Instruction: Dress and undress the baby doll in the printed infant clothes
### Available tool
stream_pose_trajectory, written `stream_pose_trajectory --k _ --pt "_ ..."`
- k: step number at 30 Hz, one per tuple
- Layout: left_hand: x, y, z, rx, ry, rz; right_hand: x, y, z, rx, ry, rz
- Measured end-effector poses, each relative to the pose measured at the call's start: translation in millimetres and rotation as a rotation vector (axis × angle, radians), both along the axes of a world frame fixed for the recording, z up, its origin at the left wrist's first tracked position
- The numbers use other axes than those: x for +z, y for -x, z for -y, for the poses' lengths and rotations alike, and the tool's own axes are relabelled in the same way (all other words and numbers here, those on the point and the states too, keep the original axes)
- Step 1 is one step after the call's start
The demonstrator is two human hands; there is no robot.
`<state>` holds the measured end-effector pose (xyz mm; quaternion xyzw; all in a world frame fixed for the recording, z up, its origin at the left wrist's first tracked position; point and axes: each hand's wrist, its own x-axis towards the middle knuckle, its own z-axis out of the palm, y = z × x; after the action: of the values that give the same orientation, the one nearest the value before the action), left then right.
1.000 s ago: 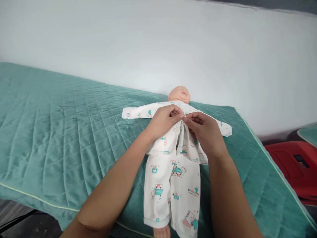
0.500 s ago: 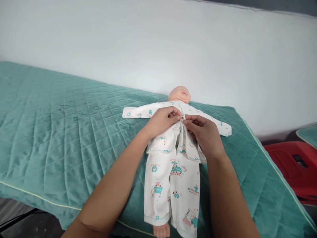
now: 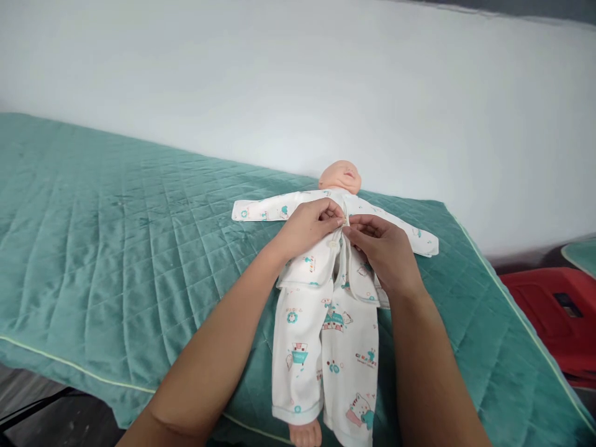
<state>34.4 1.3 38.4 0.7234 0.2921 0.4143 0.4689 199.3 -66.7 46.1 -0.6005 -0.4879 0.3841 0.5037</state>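
Observation:
A baby doll (image 3: 342, 176) lies on its back, its head toward the wall. It wears a white printed pyjama jacket (image 3: 305, 268) and matching trousers (image 3: 298, 360). At the chest, my left hand (image 3: 311, 225) pinches one front edge of the jacket between thumb and fingers. Close beside it, my right hand (image 3: 384, 245) pinches the opposite edge, fingertips nearly meeting the left ones. A pale button (image 3: 333, 244) shows just below my left fingers. Below the pinch the jacket fronts hang apart. My fingers hide whatever fastening lies between them.
A green quilted cover (image 3: 116, 248) spreads under the doll, its piped edge running along the front and right. A white wall (image 3: 233, 81) rises behind. At the right stands a red plastic object (image 3: 549, 310), perhaps a chair.
Both hands stay at the jacket front with only small finger movements. A yellowish spot between the fingertips is now mostly covered. The view has shifted slightly.

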Motion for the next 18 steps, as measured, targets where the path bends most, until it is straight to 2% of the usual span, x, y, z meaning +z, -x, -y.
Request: stream_pose_trajectory --k 8,18 --pt "-5.6 -1 -1 -0.027 0.006 0.068 -2.8 -1 -4 0.079 -0.015 0.085" --pt "0.4 -2 8 0.017 0.006 -0.060 2.5 13 0 0.039 -0.040 0.313"
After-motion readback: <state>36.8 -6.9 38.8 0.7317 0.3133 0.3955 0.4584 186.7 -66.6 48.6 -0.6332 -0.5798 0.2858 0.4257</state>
